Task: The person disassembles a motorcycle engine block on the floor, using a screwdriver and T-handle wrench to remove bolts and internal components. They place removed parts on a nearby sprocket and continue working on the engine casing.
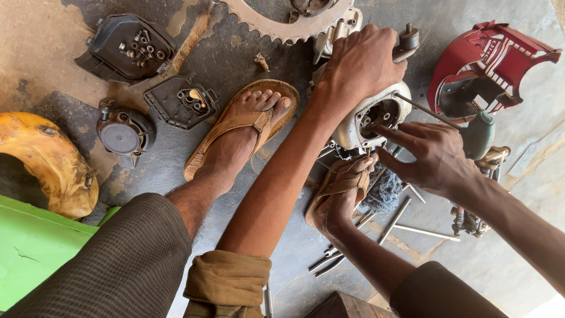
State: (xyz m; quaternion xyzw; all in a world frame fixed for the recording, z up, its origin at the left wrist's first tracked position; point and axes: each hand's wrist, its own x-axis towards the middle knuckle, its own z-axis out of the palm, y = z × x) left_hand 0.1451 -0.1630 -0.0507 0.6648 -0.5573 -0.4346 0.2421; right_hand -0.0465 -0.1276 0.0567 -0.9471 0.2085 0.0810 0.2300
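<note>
Head view: stained grey concrete floor (247, 53), scattered metal rods. Left hand (359, 65) clamped on rounded silver engine casing (359, 126); right hand (432, 156) loosely curled, fingertips inside casing.

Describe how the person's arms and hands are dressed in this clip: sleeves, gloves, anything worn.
Both hands are bare: no gloves, rings or watch show on the left hand or right hand. The left arm has an olive-khaki sleeve rolled up into a thick cuff above the elbow, leaving the forearm uncovered. The right forearm is also uncovered; no sleeve of it shows in the frame.
</note>
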